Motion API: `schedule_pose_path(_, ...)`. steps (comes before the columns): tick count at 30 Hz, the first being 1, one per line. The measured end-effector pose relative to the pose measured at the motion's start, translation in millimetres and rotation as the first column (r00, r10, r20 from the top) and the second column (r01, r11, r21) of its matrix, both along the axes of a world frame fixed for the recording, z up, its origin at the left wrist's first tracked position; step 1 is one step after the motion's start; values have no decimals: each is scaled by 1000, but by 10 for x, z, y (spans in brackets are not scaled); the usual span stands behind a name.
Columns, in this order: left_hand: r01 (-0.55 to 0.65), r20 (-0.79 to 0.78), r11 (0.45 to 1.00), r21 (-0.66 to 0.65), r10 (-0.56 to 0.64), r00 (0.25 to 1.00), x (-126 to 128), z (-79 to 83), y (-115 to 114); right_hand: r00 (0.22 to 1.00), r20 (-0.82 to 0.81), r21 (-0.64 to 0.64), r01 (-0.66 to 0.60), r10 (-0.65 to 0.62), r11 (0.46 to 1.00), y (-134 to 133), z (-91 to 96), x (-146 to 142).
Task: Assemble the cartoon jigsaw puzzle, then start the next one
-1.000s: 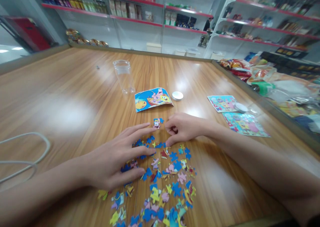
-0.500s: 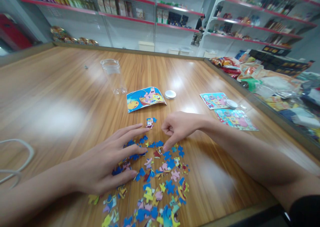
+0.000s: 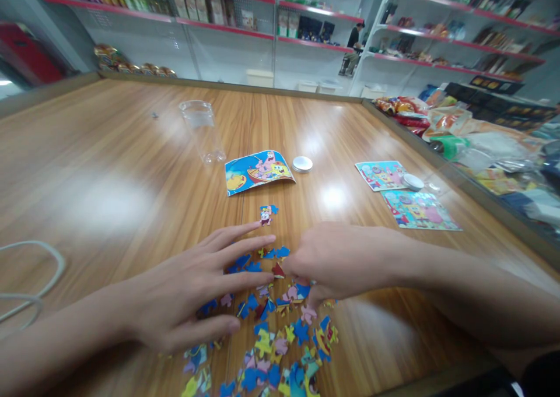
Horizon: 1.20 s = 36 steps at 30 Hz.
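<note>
Several loose jigsaw pieces (image 3: 280, 338), blue, yellow and pink, lie scattered on the wooden table (image 3: 109, 175) in front of me. My left hand (image 3: 192, 292) lies flat over the left side of the pile, fingers stretched out and spread. My right hand (image 3: 336, 260) rests on the right side of the pile with its fingers curled down onto the pieces near a red piece (image 3: 277, 270); what they pinch is hidden. A small joined bit of puzzle (image 3: 266, 214) sits apart, just beyond my left fingertips. A curled cartoon picture sheet (image 3: 256, 171) lies further back.
A clear plastic tube (image 3: 202, 130) stands behind the sheet and a round white lid (image 3: 302, 164) lies beside it. Two more picture sheets (image 3: 405, 199) and a second lid (image 3: 413, 182) lie at the right. A white cable (image 3: 30, 280) loops at the left edge. Shop shelves stand behind.
My right hand has dropped nearer to me, from beside the joined bit down onto the pile. My left hand has stayed spread on the pieces.
</note>
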<state>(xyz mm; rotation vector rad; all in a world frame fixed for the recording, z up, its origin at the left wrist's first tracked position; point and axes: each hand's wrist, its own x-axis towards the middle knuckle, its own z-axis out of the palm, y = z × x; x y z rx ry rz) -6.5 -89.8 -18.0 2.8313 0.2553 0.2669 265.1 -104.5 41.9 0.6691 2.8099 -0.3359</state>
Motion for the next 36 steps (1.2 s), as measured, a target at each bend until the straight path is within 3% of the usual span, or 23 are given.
schedule_pose_path(7, 11, -84, 999, 31, -9, 996, -32, -28, 6, 996, -70, 41, -47, 50, 998, -108, -7, -26)
schedule_pose_path(17, -13, -20, 1000, -16, 13, 1000, 5, -23, -2, 999, -11, 46, -50, 51, 998, -164, -67, -34)
schedule_pose_path(25, -23, 5, 1000, -19, 23, 1000, 20, -48, 0, 997, 65, -1, 35, -35, 999, -93, -6, -103)
schedule_pose_path(36, -31, 47, 999, -44, 33, 998, 23, -50, -6, 983, -59, -3, 174, -174, 985, 96, -28, -42)
